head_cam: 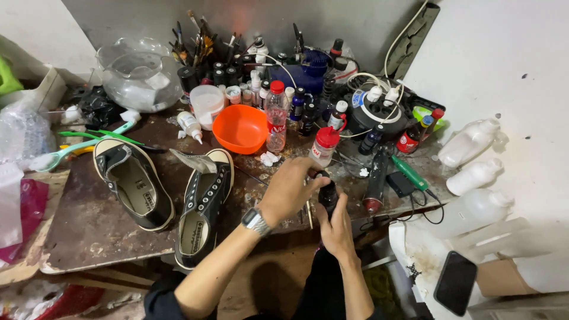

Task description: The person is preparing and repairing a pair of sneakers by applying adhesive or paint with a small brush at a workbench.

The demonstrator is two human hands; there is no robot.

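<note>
Bright, even overhead light w/ soft shadows, wide-angle edge distortion, slight blur.

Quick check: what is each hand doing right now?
Left hand: closed over the top of the small dark bottle.
Right hand: closed around that bottle from below.

Premises present as a small shoe repair or shoe-cleaning workshop; a stained, worn worktable [89, 225] carries a pair of black canvas sneakers [169, 195] with laces removed, an orange bowl [240, 127] and a toothbrush [83, 145]. The rear of the bench is crowded with small dye or paint bottles [261, 89], a cluster of brushes [195, 41] and a glass bowl [139, 74]; white plastic bottles [471, 160] lie at the right; cables [379, 80] run along the wall.
</note>
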